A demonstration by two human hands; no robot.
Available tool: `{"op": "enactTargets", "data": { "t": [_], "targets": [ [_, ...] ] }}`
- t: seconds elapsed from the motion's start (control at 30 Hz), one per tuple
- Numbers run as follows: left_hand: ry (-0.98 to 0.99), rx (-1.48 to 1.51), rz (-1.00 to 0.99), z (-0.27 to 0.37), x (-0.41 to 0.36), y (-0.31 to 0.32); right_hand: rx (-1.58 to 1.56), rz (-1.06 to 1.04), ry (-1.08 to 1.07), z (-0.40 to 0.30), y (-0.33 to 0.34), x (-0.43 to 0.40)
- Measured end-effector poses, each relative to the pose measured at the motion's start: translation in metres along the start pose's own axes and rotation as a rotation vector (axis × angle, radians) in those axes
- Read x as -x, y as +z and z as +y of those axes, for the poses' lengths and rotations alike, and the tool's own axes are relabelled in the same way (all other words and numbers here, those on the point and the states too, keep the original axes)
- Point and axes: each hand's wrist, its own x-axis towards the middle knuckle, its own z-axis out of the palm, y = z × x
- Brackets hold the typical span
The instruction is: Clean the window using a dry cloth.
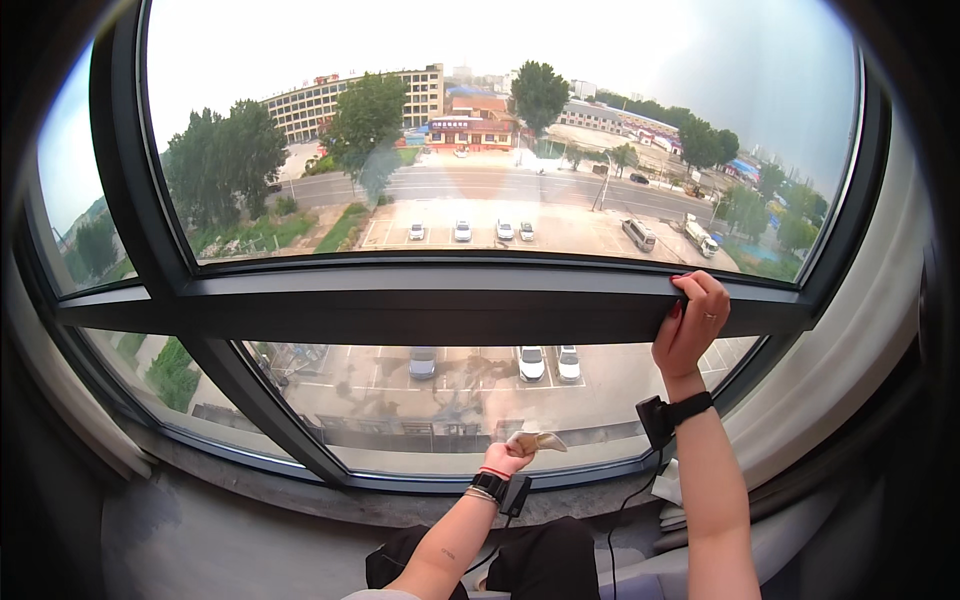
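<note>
My left hand [510, 457] is closed on a crumpled pale cloth [541, 442] with a brownish patch, in front of the lower window pane [465, 405] near its bottom edge. Higher up and to the right, my right hand [694, 315] grips the dark window crossbar [450, 307], fingers bent over its top edge and thumb on its front face. A ring shows on one finger. Each wrist wears a black strap with a small black box and a cable.
A stone sill [375, 508] runs below the window. Pale curtains hang at both sides, the right curtain [847, 367] close to my right arm. White folded material [669, 484] lies on the sill at the lower right. Outside, far below, are parked cars, a road, trees and buildings.
</note>
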Motion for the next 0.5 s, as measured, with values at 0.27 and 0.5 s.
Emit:
{"op": "enactTargets", "data": {
  "t": [0.27, 0.5],
  "targets": [
    [0.785, -0.578, 0.337, 0.271, 0.138, -0.087, -0.002, 0.018, 0.008, 0.001, 0.001, 0.001],
    [1.6, 0.024, 0.689, 0.273, 0.145, -0.072, 0.008, 0.029, -0.009, 0.001, 0.002, 0.0]
  ]
}}
